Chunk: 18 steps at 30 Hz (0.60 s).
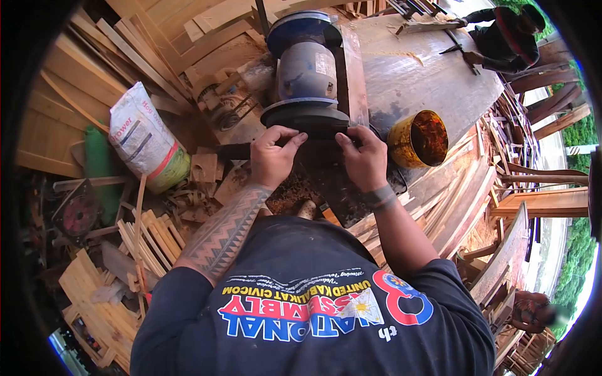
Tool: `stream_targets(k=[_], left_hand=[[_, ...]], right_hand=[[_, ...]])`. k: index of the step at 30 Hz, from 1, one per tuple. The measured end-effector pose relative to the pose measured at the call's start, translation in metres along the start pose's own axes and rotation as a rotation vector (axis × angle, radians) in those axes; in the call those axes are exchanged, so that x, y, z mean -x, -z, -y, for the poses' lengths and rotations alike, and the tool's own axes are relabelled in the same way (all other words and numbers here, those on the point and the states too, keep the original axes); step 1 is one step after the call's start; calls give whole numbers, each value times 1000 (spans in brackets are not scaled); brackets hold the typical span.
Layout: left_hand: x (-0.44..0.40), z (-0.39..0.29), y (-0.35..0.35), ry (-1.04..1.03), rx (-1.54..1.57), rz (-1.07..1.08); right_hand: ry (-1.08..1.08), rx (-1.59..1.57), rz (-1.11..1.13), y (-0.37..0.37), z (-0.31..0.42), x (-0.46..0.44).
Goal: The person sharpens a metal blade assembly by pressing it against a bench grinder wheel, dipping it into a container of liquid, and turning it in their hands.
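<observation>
A bench grinder (307,72) with a grey motor body stands ahead, a round wheel at each end. At its near wheel (304,115), both hands hold a thin dark flat piece (321,134) by its two ends. My left hand (274,153) is closed, thumb and fingers pinching the piece's left end. On the other end my right hand (365,155) is closed in the same way. The piece lies level just in front of the wheel; whether it touches the wheel cannot be made out.
A stained yellow can (419,139) stands right of my right hand. A printed sack (147,138) leans at the left among wood scraps. Beyond the grinder is a worktable (401,69), where another person (511,39) handles wood. A further person (532,312) is at lower right.
</observation>
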<state>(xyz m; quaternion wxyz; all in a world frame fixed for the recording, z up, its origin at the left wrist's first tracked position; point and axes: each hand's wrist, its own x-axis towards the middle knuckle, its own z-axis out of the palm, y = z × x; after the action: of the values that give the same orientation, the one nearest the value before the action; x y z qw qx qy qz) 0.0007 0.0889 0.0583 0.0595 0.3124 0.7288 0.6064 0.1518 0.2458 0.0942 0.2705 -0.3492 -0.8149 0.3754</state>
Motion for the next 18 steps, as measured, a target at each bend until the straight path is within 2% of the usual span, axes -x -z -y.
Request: stream_targets(k=[4, 7, 13, 18], left_hand=[[-1, -6, -6, -40, -33, -9], [-2, -10, -7, -38, -43, 1], [-2, -9, -7, 0, -43, 21], [-2, -11, -2, 7, -59, -5]], right_hand=[[-90, -4, 21, 8, 3, 0], [18, -1, -31, 6, -8, 0], [-6, 11, -15, 9, -4, -1], [80, -2, -9, 3, -3, -2]])
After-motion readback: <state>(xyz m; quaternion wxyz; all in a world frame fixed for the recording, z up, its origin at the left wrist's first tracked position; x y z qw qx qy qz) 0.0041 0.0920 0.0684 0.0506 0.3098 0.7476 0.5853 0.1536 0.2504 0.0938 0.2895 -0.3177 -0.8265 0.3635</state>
